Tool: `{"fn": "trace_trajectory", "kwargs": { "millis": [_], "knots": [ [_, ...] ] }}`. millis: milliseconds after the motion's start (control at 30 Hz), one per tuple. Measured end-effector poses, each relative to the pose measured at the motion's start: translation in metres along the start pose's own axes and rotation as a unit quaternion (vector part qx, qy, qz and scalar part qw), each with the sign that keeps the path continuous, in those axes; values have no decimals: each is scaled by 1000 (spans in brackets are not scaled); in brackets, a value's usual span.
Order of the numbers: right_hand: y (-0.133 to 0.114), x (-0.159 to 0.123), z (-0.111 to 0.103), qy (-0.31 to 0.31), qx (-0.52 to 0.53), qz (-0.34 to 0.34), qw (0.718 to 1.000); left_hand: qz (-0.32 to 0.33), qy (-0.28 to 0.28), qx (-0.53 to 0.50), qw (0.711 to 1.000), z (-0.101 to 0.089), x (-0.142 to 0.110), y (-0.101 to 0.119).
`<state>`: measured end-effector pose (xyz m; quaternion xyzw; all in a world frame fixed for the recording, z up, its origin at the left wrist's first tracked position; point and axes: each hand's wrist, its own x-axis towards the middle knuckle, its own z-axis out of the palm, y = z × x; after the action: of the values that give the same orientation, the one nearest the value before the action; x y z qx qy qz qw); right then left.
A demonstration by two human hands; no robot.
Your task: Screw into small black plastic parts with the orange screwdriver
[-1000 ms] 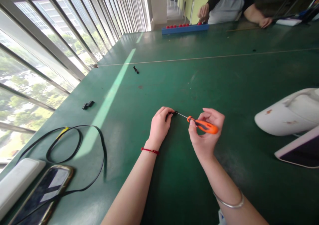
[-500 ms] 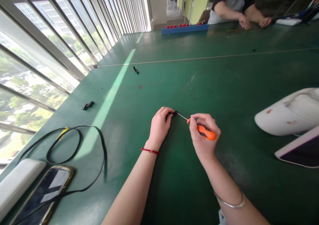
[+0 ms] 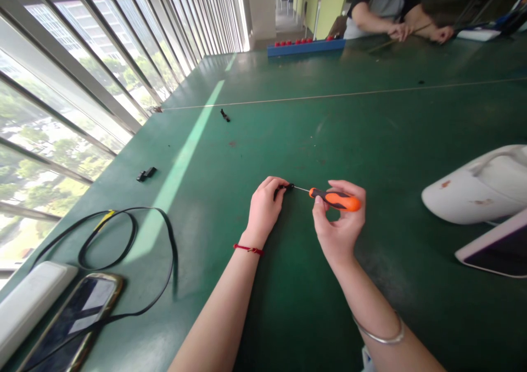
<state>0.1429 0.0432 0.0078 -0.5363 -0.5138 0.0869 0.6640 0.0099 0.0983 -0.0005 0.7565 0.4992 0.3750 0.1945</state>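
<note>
My left hand (image 3: 265, 203) pinches a small black part (image 3: 289, 186) just over the green table (image 3: 230, 169); fingers cover much of it, so its kind cannot be made out. In my right hand (image 3: 341, 224) is a screwdriver (image 3: 338, 199) with an orange and black handle, held between thumb and fingers. Its thin metal shaft points left, and the tip meets the right end of the black part.
Small black pieces (image 3: 146, 174) (image 3: 224, 115) lie to the left and farther back. A looped black cable (image 3: 171, 240), a phone (image 3: 74, 322) and a white box (image 3: 35, 303) occupy the near left. White equipment (image 3: 473, 191) stands right. Across sits a person (image 3: 382, 15) beside a blue rail (image 3: 307, 48).
The screwdriver's handle has swung up and now lies closer to level, and my right fingers have shifted around it. My left hand stays put. The person across has moved their hands.
</note>
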Motion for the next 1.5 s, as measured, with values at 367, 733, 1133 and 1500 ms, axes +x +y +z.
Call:
{"fn": "trace_trajectory", "kwargs": {
  "millis": [367, 733, 1133, 1500],
  "knots": [
    [-2, 2, 0, -11, 6, 23, 1000, -3, 0, -2, 1000, 0, 0, 1],
    [-2, 0, -4, -88, -9, 72, 993, -4, 3, 2, 1000, 1, 0, 1],
    [-3, 7, 1, -3, 68, 64, 996, 6, 13, 18, 1000, 5, 1, -1],
    [-1, 8, 2, 34, 63, 35, 997, 18, 14, 22, 999, 5, 1, -3]
  ]
}}
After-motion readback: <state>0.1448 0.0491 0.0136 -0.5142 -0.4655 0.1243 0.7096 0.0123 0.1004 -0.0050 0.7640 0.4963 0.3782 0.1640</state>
